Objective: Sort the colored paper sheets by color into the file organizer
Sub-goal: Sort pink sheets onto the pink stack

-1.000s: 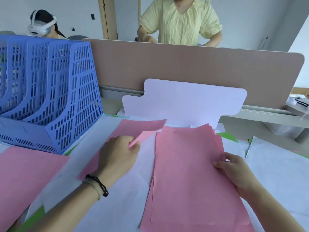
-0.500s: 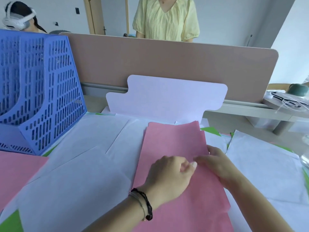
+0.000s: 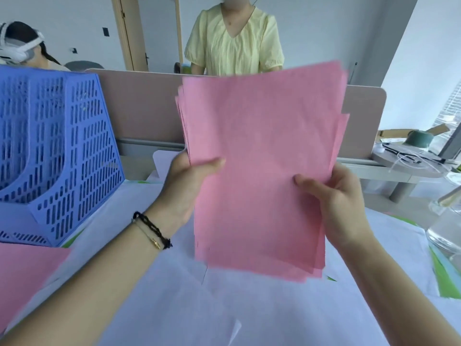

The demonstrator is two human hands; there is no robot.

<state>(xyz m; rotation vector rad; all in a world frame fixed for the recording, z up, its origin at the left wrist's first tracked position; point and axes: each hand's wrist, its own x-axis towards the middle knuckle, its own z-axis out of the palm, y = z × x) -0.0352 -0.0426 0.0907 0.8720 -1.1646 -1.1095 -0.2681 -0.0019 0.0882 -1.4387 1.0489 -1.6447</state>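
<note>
A stack of pink paper sheets (image 3: 262,151) stands upright in the air above the desk, held by both hands. My left hand (image 3: 184,186) grips its left edge, thumb on the front. My right hand (image 3: 334,198) grips the right edge the same way. The blue perforated file organizer (image 3: 57,151) stands at the far left, its slots facing away to the left. White sheets (image 3: 199,303) cover the desk below, with green sheets (image 3: 446,283) peeking out at the right and another pink sheet (image 3: 22,275) at the lower left.
A tan desk divider (image 3: 144,113) runs across the back, with a person in a yellow top behind it and another wearing a headset at far left. A clear glass vessel (image 3: 446,228) sits at the right edge. A side table with cables (image 3: 404,161) stands behind it.
The pink stack lay flat on the desk; both hands have gathered it and lifted it upright in front of me. The loose pink sheet from my left hand has joined it.
</note>
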